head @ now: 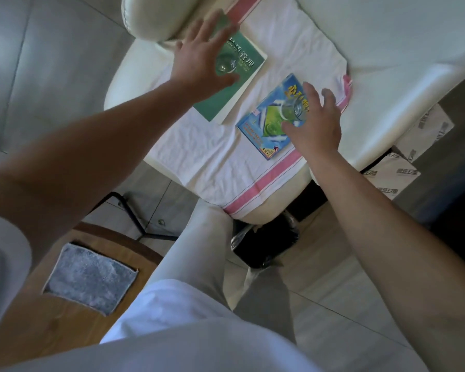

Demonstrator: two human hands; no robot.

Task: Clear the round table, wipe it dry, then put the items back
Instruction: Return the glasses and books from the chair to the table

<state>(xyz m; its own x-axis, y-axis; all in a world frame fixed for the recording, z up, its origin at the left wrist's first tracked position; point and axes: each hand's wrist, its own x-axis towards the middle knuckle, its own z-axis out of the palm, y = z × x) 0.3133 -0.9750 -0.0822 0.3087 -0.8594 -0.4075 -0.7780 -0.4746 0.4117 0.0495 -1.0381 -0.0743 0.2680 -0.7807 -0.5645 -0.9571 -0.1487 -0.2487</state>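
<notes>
The head view looks down on a cream armchair (387, 49) whose seat is covered by a white towel with pink stripes (226, 157). On the towel lie a green book (242, 73) and a blue book (263, 130), each carrying a clear glass, one (224, 64) on the green, one (293, 110) on the blue. The round tabletop (73, 334) at lower left holds only a grey cloth (91, 277). The left hand (199, 65) and right hand (317, 124) reach with fingers spread apart, gripping nothing yet. The risk appears to be tipping: books on a soft seat give an unsteady base, so a clumsy touch could topple a glass, and clear glass seems likely to slip in a loose grasp.
</notes>
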